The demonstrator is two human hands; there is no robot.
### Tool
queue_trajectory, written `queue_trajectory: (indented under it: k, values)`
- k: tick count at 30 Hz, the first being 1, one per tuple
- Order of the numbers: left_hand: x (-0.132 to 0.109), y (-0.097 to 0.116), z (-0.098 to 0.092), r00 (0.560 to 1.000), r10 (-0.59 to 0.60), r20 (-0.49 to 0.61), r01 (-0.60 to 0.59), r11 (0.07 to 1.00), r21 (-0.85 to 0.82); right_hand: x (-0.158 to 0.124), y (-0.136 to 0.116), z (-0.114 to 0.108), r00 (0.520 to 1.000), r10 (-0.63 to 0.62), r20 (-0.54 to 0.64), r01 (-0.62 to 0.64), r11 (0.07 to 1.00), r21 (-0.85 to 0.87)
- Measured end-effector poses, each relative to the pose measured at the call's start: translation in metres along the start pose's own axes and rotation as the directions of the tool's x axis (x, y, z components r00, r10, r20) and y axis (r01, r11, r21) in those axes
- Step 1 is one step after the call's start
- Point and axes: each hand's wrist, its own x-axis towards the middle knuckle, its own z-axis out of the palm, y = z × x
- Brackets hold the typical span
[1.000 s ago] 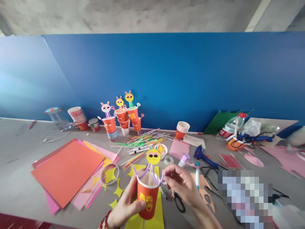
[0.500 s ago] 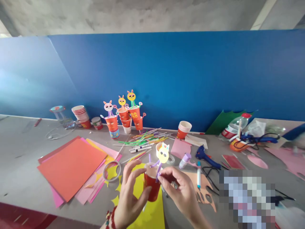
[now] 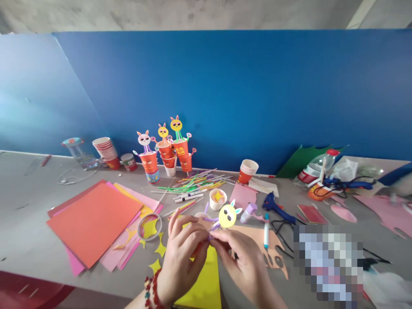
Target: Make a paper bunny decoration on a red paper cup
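Note:
My left hand (image 3: pixel 185 253) is closed around a red paper cup (image 3: pixel 200 249), now mostly hidden behind the fingers. Its fingertips meet those of my right hand (image 3: pixel 243 259) near the rim. There, my right hand pinches a thin purple strip (image 3: pixel 210 237). Above the fingers, a yellow paper rabbit face (image 3: pixel 227 216) with light blue inner ears leans to the right on purple strips. Beneath both hands lies a yellow paper sheet (image 3: pixel 206 283). A small white cup with a yellow paper scrap (image 3: pixel 218 198) inside stands just beyond the face.
Finished rabbit cups (image 3: pixel 165 150) stand by the blue board. Coloured strips (image 3: pixel 193 182) and markers (image 3: pixel 189 196) lie before them. Orange paper (image 3: pixel 96 219) and a tape roll (image 3: pixel 149 226) are left; a glue stick (image 3: pixel 248 213), blue glue gun (image 3: pixel 278 209) and cord are right.
My left fingers have moved over the cup's rim to meet my right fingertips, covering the cup. The rabbit face has tilted right and lower, exposing the small white cup behind.

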Motion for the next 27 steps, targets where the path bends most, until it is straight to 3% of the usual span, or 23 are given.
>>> queue_trajectory:
  k: [3, 8, 17, 23, 27]
  values:
    - [0.0, 0.0, -0.001, 1.0, 0.003, -0.024, -0.002, 0.999, 0.038, 0.001, -0.002, -0.003, 0.995, -0.095, 0.028, 0.097, 0.988, -0.116]
    - [0.002, 0.001, 0.0, 0.998, -0.017, -0.063, 0.019, 0.999, 0.04, 0.001, -0.001, -0.004, 0.986, -0.141, 0.086, 0.158, 0.955, -0.251]
    - [0.002, 0.002, -0.005, 0.999, -0.034, -0.004, 0.034, 0.999, 0.03, 0.005, -0.005, -0.009, 0.974, -0.182, 0.134, 0.217, 0.917, -0.334]
    - [0.004, 0.007, -0.006, 0.999, -0.038, -0.032, 0.039, 0.999, 0.017, 0.0, -0.008, -0.001, 0.982, -0.179, 0.056, 0.187, 0.908, -0.374]
    - [0.005, 0.008, -0.007, 0.999, -0.035, 0.007, 0.035, 0.999, 0.006, 0.0, -0.007, 0.003, 0.986, -0.169, 0.008, 0.159, 0.905, -0.394]
